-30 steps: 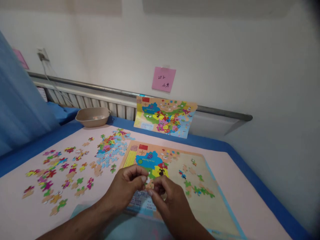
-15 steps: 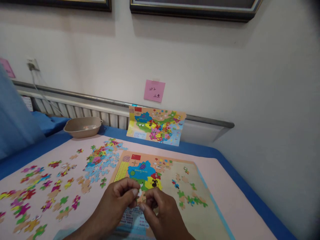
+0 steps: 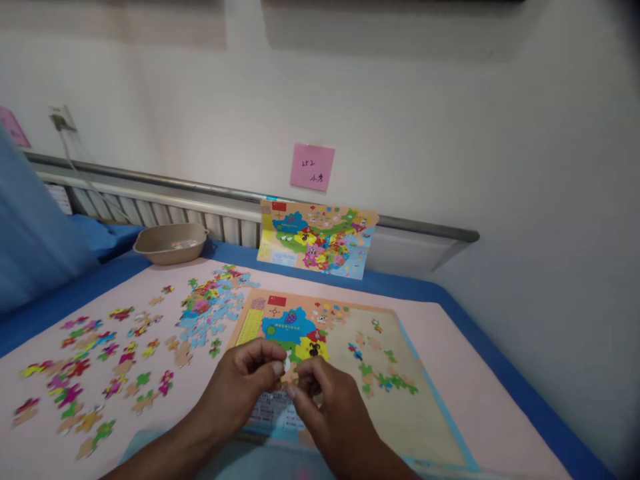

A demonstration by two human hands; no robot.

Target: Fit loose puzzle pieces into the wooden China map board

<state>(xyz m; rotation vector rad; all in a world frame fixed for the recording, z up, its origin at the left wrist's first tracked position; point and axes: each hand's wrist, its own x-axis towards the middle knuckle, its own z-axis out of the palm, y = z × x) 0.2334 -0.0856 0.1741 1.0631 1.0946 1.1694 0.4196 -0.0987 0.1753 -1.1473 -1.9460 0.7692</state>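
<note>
My left hand (image 3: 250, 377) and my right hand (image 3: 330, 407) meet over the lower left part of a partly assembled map jigsaw (image 3: 287, 327). Thumb and fingers of both are closed in a pinch on a small tan puzzle piece (image 3: 289, 377), mostly covered by the fingertips. Below the hands shows a printed text panel (image 3: 275, 410) of the jigsaw. A few joined green pieces (image 3: 395, 381) and several loose ones lie on the bare tan board (image 3: 410, 427) to the right.
Many loose puzzle pieces (image 3: 75, 363) are scattered at left, with a denser cluster (image 3: 213, 303) nearer the board. Behind stand a beige basin (image 3: 173, 253) and a folded reference map (image 3: 320, 243) against the rail (image 3: 430, 230). A blue curtain (image 3: 35, 227) hangs far left.
The view has tipped down slightly, so the wall and picture frames sit higher. My hands stay together at the same part of the jigsaw, still pinching the piece.
</note>
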